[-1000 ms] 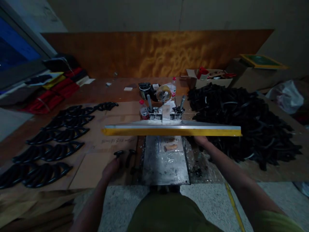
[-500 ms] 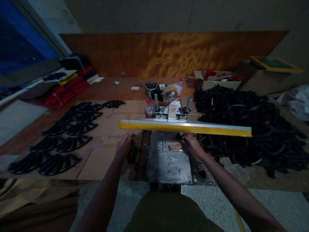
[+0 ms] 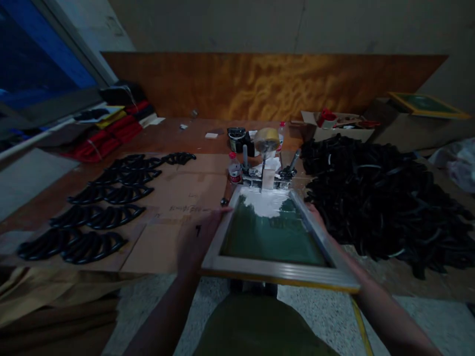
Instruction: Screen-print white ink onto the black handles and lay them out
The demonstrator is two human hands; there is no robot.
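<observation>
A screen-printing frame (image 3: 272, 269) slopes down toward me, with green mesh and a white patch of ink near its hinged far end. My left hand (image 3: 218, 217) is beside and partly under its left edge; a finger shows near the rim, but the rest are hidden. On the opposite side, my right hand (image 3: 317, 217) lies along the right edge, its fingers mostly behind the frame. I cannot tell whether either hand grips anything. A small black part (image 3: 224, 201) lies just past my left fingers. The metal plate beneath is covered from view.
Curved black pieces (image 3: 92, 247) lie in rows on cardboard (image 3: 159, 247) at left. A large heap of black pieces (image 3: 371, 198) fills the right. Behind the frame stand a hinge clamp (image 3: 287, 172), a bottle (image 3: 234, 170) and a tape roll (image 3: 267, 138).
The frame has swung down from its raised position and now covers the metal plate and the piece on it. Both hands have gone from open view to the frame's sides.
</observation>
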